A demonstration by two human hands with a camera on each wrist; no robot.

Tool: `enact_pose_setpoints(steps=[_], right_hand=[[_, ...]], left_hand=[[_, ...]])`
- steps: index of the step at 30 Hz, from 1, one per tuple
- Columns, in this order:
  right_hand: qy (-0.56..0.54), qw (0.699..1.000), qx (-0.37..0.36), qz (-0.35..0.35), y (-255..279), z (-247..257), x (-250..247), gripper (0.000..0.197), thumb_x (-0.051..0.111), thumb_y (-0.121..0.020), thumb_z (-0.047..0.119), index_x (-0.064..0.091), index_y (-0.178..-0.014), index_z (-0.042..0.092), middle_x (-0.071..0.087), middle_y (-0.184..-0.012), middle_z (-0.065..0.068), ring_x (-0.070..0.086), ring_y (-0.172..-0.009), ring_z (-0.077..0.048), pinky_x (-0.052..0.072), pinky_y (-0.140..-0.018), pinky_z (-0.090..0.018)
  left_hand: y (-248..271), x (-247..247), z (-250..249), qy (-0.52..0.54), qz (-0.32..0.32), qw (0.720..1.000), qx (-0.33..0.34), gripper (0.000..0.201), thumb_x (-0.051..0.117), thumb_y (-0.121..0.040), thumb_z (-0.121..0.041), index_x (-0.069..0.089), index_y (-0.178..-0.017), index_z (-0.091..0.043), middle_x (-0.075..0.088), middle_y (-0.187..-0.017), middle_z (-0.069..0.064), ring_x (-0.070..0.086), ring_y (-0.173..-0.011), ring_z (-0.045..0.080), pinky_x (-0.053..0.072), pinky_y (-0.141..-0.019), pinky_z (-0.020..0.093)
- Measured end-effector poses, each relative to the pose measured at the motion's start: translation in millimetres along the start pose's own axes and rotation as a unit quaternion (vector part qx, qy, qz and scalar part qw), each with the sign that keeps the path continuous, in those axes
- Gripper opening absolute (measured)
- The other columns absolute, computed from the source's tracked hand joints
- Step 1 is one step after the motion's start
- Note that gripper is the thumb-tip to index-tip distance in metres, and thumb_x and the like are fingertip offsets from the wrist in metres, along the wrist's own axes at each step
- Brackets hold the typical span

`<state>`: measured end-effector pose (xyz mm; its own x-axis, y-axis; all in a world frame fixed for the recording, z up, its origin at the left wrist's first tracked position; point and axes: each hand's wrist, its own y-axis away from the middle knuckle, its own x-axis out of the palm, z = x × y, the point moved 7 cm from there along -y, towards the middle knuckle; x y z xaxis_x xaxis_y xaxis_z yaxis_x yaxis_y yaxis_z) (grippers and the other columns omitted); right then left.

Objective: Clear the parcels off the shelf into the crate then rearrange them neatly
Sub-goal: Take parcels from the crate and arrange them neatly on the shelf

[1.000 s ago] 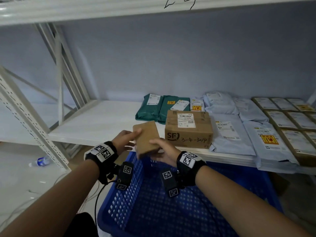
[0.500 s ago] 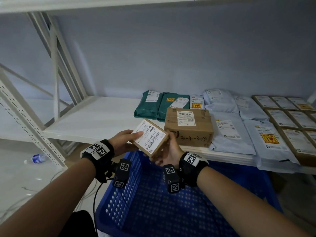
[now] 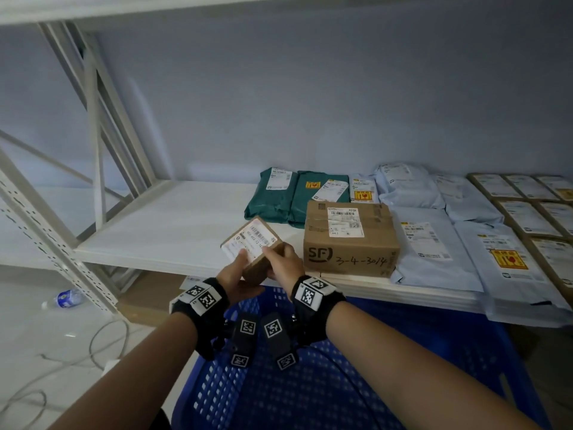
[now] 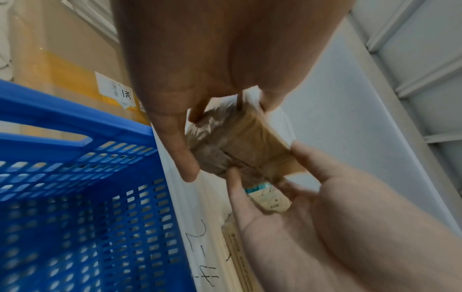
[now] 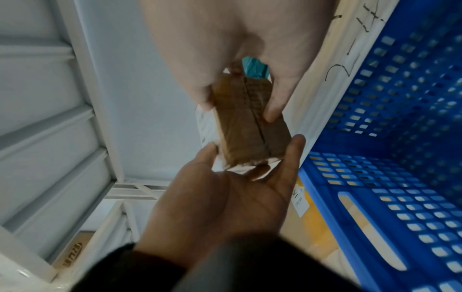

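A small brown cardboard parcel (image 3: 252, 248) with a white barcode label on top is held in the air just in front of the shelf edge, above the far left corner of the blue crate (image 3: 310, 392). My left hand (image 3: 237, 270) grips its near left end, thumb on the label. My right hand (image 3: 283, 260) grips its near right end. Seen from the wrists, the same parcel (image 4: 240, 142) (image 5: 250, 122) is taped, with fingers of both hands beneath it. A larger brown SF box (image 3: 350, 240) stands on the shelf to the right.
The white shelf (image 3: 173, 225) carries green mailers (image 3: 294, 193), pale blue mailers (image 3: 434, 240) and flat brown boxes (image 3: 527, 212) toward the right; its left half is bare. A slanted shelf post (image 3: 46, 231) stands left. A bottle (image 3: 63, 298) and cables lie on the floor.
The parcel turned from plain side up to label side up, then rotated so its length points away from me. Both hands drew together at its near end.
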<state>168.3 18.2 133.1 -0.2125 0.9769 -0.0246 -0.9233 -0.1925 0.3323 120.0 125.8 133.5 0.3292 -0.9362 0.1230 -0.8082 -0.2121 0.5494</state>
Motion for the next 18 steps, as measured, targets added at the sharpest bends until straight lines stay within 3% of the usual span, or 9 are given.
enact_pose_setpoints(steps=[4, 6, 9, 11, 13, 15, 18], right_hand=[[0.148, 0.989, -0.017, -0.010, -16, 8, 0, 0.059, 0.052, -0.091, 0.042, 0.037, -0.143, 0.018, 0.041, -0.141, -0.014, 0.049, -0.123, -0.032, 0.041, -0.099, -0.033], [0.186, 0.982, -0.009, 0.002, -22, 8, 5, 0.059, 0.050, -0.093, 0.043, 0.035, -0.143, 0.016, 0.039, -0.143, -0.015, 0.045, -0.126, -0.034, 0.039, -0.101, -0.034], [0.206, 0.978, -0.009, 0.014, -27, 11, 14, 0.056, 0.048, -0.093, 0.043, 0.037, -0.141, 0.015, 0.045, -0.139, -0.017, 0.048, -0.123, -0.035, 0.043, -0.100, -0.035], [0.212, 0.977, -0.015, 0.023, -31, 11, 17, 0.058, 0.050, -0.092, 0.044, 0.038, -0.140, 0.015, 0.048, -0.136, -0.016, 0.050, -0.121, -0.034, 0.044, -0.099, -0.036], [0.215, 0.976, -0.016, 0.037, -33, 10, 18, 0.061, 0.051, -0.090, 0.045, 0.036, -0.142, 0.016, 0.049, -0.137, -0.015, 0.050, -0.122, -0.033, 0.043, -0.102, -0.037], [0.211, 0.976, -0.014, 0.053, -36, 7, 20, 0.065, 0.052, -0.089, 0.046, 0.034, -0.143, 0.016, 0.050, -0.137, -0.013, 0.050, -0.123, -0.032, 0.043, -0.102, -0.038], [0.196, 0.979, -0.015, 0.055, -40, 5, 21, 0.066, 0.054, -0.089, 0.044, 0.033, -0.145, 0.016, 0.054, -0.133, -0.011, 0.055, -0.118, -0.030, 0.047, -0.094, -0.034]], left_hand=[[-13, 13, 3, -0.065, 0.034, 0.997, -0.024, 0.034, 0.035, -0.101, -0.032, 0.057, -0.099, -0.005, 0.061, -0.092, 0.015, 0.060, -0.081, 0.028, 0.053, -0.072, 0.038], [-21, 20, -3, -0.111, 0.052, 0.992, 0.002, 0.029, 0.039, -0.100, -0.027, 0.061, -0.097, -0.009, 0.066, -0.088, 0.012, 0.063, -0.078, 0.024, 0.055, -0.070, 0.036], [-37, 11, -14, -0.156, 0.030, 0.987, 0.036, 0.020, 0.042, -0.097, -0.016, 0.059, -0.097, -0.006, 0.064, -0.078, 0.012, 0.064, -0.065, 0.021, 0.054, -0.057, 0.028], [-46, -4, -21, -0.190, -0.004, 0.981, 0.043, 0.019, 0.041, -0.093, -0.006, 0.057, -0.084, -0.001, 0.059, -0.067, 0.014, 0.059, -0.046, 0.017, 0.044, -0.043, 0.020], [-55, -25, -29, -0.226, -0.053, 0.971, 0.057, 0.028, 0.040, -0.089, -0.003, 0.052, -0.065, 0.000, 0.055, -0.055, 0.013, 0.051, -0.035, 0.018, 0.035, -0.038, 0.016], [-59, -48, -36, -0.242, -0.103, 0.962, 0.067, 0.034, 0.040, -0.091, -0.007, 0.049, -0.058, -0.002, 0.052, -0.055, 0.014, 0.046, -0.039, 0.023, 0.033, -0.041, 0.019], [-65, -72, -45, -0.233, -0.145, 0.960, 0.058, 0.034, 0.041, -0.095, -0.019, 0.049, -0.067, -0.002, 0.052, -0.065, 0.014, 0.047, -0.052, 0.024, 0.032, -0.050, 0.023]])
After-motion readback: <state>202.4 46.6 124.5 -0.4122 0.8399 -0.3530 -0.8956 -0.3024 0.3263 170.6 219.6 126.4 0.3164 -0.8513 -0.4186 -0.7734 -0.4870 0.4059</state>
